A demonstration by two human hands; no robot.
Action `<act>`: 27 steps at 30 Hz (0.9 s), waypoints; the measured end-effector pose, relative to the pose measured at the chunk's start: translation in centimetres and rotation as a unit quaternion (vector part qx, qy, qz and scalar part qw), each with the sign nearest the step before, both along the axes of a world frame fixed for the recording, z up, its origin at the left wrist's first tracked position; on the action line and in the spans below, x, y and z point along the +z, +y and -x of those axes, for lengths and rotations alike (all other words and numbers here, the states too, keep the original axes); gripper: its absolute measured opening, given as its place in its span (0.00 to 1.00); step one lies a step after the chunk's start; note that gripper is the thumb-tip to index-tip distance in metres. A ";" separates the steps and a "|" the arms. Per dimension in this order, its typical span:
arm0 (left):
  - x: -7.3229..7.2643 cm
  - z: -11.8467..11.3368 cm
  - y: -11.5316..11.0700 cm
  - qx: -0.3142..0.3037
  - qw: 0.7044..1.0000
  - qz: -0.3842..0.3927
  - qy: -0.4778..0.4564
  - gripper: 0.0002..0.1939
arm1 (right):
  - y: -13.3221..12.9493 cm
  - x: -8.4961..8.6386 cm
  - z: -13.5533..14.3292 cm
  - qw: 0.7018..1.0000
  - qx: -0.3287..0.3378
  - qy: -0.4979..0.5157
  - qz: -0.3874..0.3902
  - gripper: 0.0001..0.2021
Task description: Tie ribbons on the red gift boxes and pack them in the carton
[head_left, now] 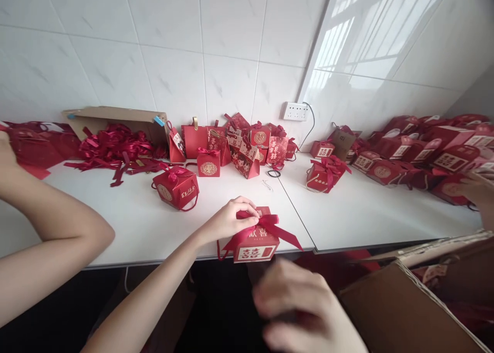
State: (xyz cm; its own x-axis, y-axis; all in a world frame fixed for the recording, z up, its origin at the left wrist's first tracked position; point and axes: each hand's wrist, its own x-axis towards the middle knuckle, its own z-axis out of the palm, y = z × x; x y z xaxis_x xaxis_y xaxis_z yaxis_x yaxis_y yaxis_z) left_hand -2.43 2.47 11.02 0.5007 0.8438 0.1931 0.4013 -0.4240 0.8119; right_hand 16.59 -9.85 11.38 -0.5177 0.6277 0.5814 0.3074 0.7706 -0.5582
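Observation:
A red gift box (257, 251) with a white label and a dark red ribbon bow (270, 224) on top stands at the table's front edge. My left hand (241, 216) lies at the bow's left side, its thumb and fingers pinched together on the ribbon. Closer to the camera, below and right of the box, is my right hand (297, 301), blurred by motion, with its fingers curled and apart from the box. Whether it holds anything is smeared out.
Finished-looking boxes stand at left (177, 188) and right (327, 175). Ribbons (116, 147) pile by a cardboard box (116, 114). More red boxes (417, 142) heap at right. Another person's arm (57, 229) rests at left; a hand (476, 188) is at right. A carton (409, 306) stands below.

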 end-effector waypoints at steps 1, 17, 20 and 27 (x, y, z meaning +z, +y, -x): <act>0.1 0.0 0.1 -0.008 1.000 0.007 -0.003 0.07 | 0.9 -0.5 1.1 0.999 -0.033 -0.009 -0.021 0.12; -0.1 -1.3 -0.4 0.057 0.998 -0.027 0.019 0.05 | 4.6 -4.8 6.9 0.932 -0.254 0.035 -0.256 0.05; -0.1 -1.2 -0.3 0.056 0.998 -0.029 0.025 0.04 | 4.3 -4.0 5.6 0.940 -0.215 0.045 -0.259 0.07; 0.3 -1.1 -0.6 0.049 0.998 -0.026 0.035 0.05 | 5.3 -2.7 -1.0 0.899 -0.431 0.041 0.070 0.19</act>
